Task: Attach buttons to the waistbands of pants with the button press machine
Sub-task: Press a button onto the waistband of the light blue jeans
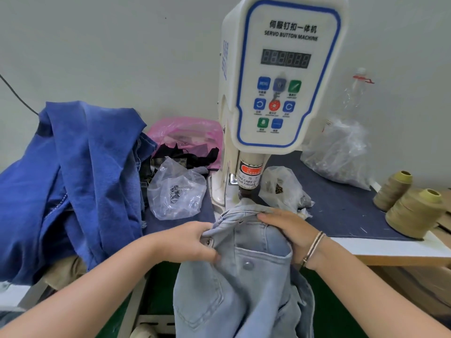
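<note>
Both hands on the light blue jeans point(244, 276) at the front edge of the table point(390, 247), waistband point(240, 212) pushed up under the press head point(250, 176) of the white button machine point(280, 76). Left hand point(192, 242) has fingers curled, pinching a bunched fold of the waistband on its left side; a metal button point(208, 242) shows just beside the fingertips. Right hand point(290, 230) lies over the right side of the waistband, fingers bent and gripping the fabric down against the machine base; bracelets point(313, 247) on that wrist. 1 more button point(247, 265) sits on the pocket flap below, between the 2 hands. The rest of the jeans hangs off the front edge. Left of the machine: clear bag point(175, 191) with small metal parts, pink bag point(188, 135) behind it, pile of dark blue denim point(73, 186) at the left edge. Right of the machine: another small clear bag point(283, 189) just beside the press head, a larger clear bag point(339, 152) toward the back, 2 cones of khaki thread point(412, 208) near the right edge.
</note>
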A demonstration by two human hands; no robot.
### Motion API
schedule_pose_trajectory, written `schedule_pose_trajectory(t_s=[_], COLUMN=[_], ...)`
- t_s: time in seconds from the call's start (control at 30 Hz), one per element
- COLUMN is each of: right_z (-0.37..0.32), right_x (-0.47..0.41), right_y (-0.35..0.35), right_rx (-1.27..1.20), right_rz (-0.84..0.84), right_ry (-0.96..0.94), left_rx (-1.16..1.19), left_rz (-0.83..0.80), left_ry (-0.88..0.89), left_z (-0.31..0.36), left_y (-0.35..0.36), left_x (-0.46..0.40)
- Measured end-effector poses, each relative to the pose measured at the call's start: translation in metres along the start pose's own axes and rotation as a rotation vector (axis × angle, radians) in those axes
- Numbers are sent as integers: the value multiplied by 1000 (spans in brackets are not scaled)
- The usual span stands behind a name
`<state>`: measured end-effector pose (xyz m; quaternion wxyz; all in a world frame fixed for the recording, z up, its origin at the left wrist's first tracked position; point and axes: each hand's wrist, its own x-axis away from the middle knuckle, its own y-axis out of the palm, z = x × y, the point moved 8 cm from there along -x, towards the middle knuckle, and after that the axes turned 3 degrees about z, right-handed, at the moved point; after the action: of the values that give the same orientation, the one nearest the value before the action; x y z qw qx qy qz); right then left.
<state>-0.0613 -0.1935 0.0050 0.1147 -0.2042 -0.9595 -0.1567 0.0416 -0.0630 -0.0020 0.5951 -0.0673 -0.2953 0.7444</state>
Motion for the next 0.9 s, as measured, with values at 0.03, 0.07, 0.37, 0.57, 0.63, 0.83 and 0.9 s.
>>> schedule_pose_trajectory(t_s=[0.03, 0.07, 0.37, 0.57, 0.63, 0.83, 0.9], right_z=[2, 3, 8, -15, -18, -10, -8], right_x=[0, -1, -32, -55, -65, -80, -82], right_y=[-3, -8, -27, -44, -49, -62, -63], right_rx=[61, 168, 616, 469, 454, 420, 424], right_rz=[-14, -5, 128, 243, 277, 330, 316], right_ry=[46, 75, 182, 48, 37, -51, -51], left_rx=[34, 117, 685, 698, 641, 606, 641], left_rz=[-50, -80, -8, 27, 107, 195, 198], left_ry=[-19, -56, -184, -143, -134, -122, -111], left_z=[-4, -8, -30, -22, -18, -23, -25], left_y=[0, -2, -2, -7, -16, -17, -13], left_x=[4, 6, -14, -26, -32, -47, -51])
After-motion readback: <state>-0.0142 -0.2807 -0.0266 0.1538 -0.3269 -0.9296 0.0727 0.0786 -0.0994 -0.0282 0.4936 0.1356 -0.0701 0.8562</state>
